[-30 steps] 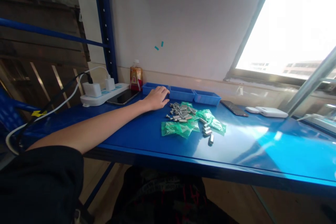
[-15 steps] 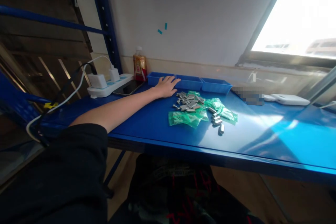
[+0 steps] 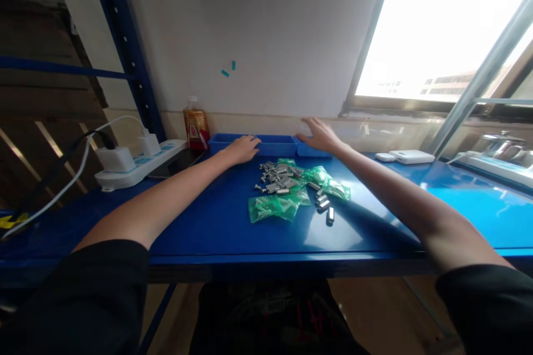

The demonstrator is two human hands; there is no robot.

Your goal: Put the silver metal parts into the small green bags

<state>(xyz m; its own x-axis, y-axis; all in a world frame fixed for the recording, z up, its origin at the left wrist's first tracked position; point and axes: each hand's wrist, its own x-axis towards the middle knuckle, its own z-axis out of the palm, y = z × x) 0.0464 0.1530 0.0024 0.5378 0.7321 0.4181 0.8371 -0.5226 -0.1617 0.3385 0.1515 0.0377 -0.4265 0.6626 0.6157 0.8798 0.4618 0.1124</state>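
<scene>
Three blue plastic bins stand in a row at the back of the blue table. My left hand [image 3: 242, 149] rests, fingers spread, on the front edge of the left bin [image 3: 220, 142], close to the middle bin [image 3: 278, 146]. Above the right bin [image 3: 310, 150] hovers my right hand [image 3: 320, 134], its fingers apart and slightly blurred. Neither hand holds anything. In front of the bins lies a heap of small metal parts [image 3: 281, 176], with screws at its left side. Green plastic bags [image 3: 275, 206] lie around the heap, and several metal blocks [image 3: 330, 215] sit to its right.
At the left are a white power strip [image 3: 137, 169] with chargers and cables, a dark phone [image 3: 175, 165] and a drink bottle [image 3: 195, 126]. White devices [image 3: 411, 156] lie at the back right, near a metal post [image 3: 478, 77]. The table's front edge [image 3: 266, 258] runs across below.
My right arm has come into view, its hand reaching over the right bin. My left hand stays at the left bin. The view has turned to the right.
</scene>
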